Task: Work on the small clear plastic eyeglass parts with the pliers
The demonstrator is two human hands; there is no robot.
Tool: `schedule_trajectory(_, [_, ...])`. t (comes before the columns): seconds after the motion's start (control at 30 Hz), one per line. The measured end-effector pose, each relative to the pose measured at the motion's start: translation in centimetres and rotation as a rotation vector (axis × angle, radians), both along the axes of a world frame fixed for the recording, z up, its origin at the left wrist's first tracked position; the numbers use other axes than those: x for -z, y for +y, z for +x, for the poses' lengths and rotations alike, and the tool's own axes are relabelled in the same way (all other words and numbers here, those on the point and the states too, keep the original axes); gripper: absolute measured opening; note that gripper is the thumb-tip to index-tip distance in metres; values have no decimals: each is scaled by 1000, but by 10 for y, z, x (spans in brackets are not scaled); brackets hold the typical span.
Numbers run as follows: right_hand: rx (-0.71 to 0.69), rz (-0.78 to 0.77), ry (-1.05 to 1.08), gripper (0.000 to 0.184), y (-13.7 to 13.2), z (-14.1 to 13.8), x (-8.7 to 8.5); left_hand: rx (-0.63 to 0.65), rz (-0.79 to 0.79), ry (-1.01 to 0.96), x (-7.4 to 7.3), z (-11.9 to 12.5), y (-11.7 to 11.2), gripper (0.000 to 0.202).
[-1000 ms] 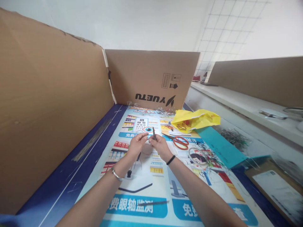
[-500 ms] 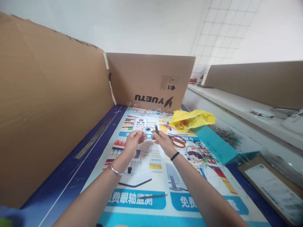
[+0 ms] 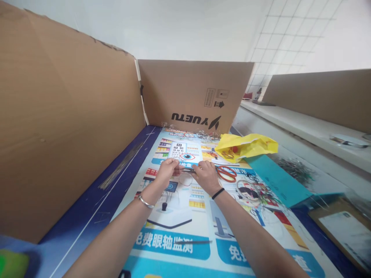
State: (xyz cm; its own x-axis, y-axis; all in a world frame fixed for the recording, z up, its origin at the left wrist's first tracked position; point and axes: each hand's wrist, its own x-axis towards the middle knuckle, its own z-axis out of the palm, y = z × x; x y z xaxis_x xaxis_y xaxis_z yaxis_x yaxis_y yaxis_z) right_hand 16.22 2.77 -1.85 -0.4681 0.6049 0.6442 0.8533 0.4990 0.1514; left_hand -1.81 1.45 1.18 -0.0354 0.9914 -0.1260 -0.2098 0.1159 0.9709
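matt brown cardboard panel at left, slim dull-metal tool, glossy metal bracelet, smooth printed sheet, crinkled plastic yellow bag at far right, thin metallic-looking rods at left

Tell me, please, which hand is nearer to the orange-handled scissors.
Right: the right hand is close beside the scissors, on their left; the left hand is farther left.

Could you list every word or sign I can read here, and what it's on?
"YUETU", upside down, on the far cardboard panel, with an arrow sign.
"免费眼轴监测", on the printed sheet, partly crossed by a dark strip.
"免" and "查", same sheet; the right forearm hides the middle.
E-shaped signs, on the printed eye chart.
Too small, blurred or covered: the panel's small print, other sheet captions, the package label.
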Motion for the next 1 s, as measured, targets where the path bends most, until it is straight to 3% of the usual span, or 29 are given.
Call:
schedule_trajectory(0.6, [-38,102,-112,22,-5,-1,-3,55,-61,3,5,0,-1,17])
schedule_trajectory(1.0, [-42,85,-133,20,-5,1,-4,63,-86,-16,5,0,-1,19])
